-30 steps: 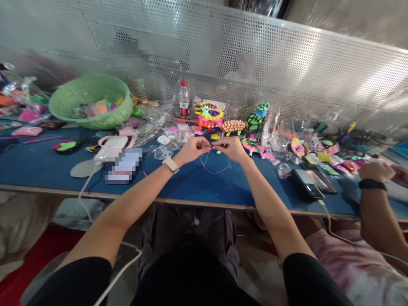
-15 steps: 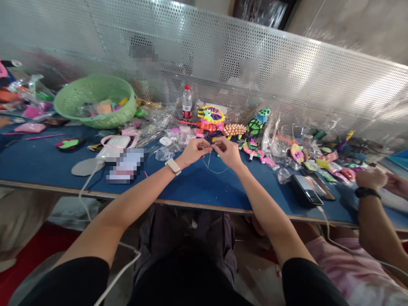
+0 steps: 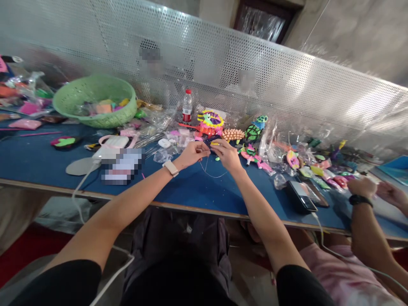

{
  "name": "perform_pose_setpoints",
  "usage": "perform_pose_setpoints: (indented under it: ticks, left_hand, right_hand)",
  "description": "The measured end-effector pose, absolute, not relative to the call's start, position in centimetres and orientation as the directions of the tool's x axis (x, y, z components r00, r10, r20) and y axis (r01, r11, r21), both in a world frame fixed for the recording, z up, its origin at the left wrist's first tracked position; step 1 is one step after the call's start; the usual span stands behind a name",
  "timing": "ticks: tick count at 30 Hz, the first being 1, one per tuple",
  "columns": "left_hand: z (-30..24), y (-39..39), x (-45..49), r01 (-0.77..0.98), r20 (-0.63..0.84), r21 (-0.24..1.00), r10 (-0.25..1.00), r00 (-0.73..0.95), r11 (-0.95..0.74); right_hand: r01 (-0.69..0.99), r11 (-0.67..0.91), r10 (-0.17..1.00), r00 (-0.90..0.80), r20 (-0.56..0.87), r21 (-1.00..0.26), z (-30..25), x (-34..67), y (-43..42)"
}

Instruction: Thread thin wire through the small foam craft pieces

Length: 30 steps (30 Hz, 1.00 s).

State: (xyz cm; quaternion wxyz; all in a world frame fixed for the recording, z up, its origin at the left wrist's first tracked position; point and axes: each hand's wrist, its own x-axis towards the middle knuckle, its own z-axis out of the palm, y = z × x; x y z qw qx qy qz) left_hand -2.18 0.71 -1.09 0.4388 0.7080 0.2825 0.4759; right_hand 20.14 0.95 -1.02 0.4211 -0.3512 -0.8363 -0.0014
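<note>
My left hand (image 3: pixel 191 154) and my right hand (image 3: pixel 227 154) meet over the blue table (image 3: pixel 191 191), fingers pinched together. Between them I hold a small dark piece with yellow bits (image 3: pixel 213 143) and a thin pale thread (image 3: pixel 212 172) that loops down onto the table. A pale watch (image 3: pixel 171 168) sits on my left wrist. Just behind my hands lie colourful foam craft figures: a yellow-and-purple round one (image 3: pixel 209 119), an orange spiky one (image 3: pixel 232 134) and a green turtle (image 3: pixel 254 131).
A green basket (image 3: pixel 95 101) with foam pieces stands at the back left, a water bottle (image 3: pixel 187 106) behind my hands. A white charger with cable (image 3: pixel 111 146) lies left. Two phones (image 3: pixel 302 195) lie right. Another person's hands (image 3: pixel 376 191) work at the far right. A perforated metal screen backs the table.
My two hands have drawn closer together and the thread loop has shortened. The view has shifted slightly; the other person's hands sit a little further left.
</note>
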Motion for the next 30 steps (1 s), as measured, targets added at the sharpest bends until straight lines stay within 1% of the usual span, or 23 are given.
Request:
perform_pose_setpoints:
  ticks: [3,8,10,14,18,24,26,27,30]
  left_hand:
    - [-0.77,0.51,-2.26,0.010,0.451,0.870,0.805,0.385,-0.493]
    - [-0.89,0.50,-2.28,0.085,0.513,0.807,0.766,0.388,-0.584]
    - [-1.00,0.55,-2.27,0.125,0.535,0.777,0.752,0.385,-0.617]
    - [-0.99,0.52,-2.26,0.190,0.543,0.744,0.745,0.388,-0.641]
    - [-0.86,0.36,-2.25,0.211,0.536,0.740,0.750,0.388,-0.639]
    - [-0.95,0.41,-2.30,0.196,0.515,0.760,0.758,0.400,-0.620]
    - [-0.98,0.48,-2.37,0.202,0.521,0.750,0.750,0.407,-0.630]
    - [-0.97,0.50,-2.40,0.210,0.528,0.739,0.744,0.410,-0.640]
    - [-0.92,0.47,-2.46,0.241,0.548,0.704,0.727,0.414,-0.668]
  right_hand:
    - [0.595,0.743,0.602,-0.394,0.695,-0.306,-0.98,20.01,1.21]
    - [0.582,0.717,0.647,-0.351,0.677,-0.384,-0.98,20.23,1.68]
    - [0.574,0.716,0.657,-0.359,0.663,-0.398,-0.91,20.41,1.72]
    - [0.568,0.737,0.643,-0.423,0.639,-0.366,-0.77,20.69,1.69]
    - [0.576,0.750,0.621,-0.442,0.647,-0.327,-0.83,20.86,1.76]
    - [0.516,0.784,0.593,-0.456,0.663,-0.346,-0.84,20.81,1.49]
    - [0.515,0.754,0.636,-0.418,0.649,-0.408,-0.80,20.72,1.35]
    - [0.514,0.723,0.677,-0.390,0.624,-0.463,-0.80,20.68,1.33]
    - [0.441,0.590,0.807,-0.325,0.492,-0.676,-0.90,20.61,1.49]
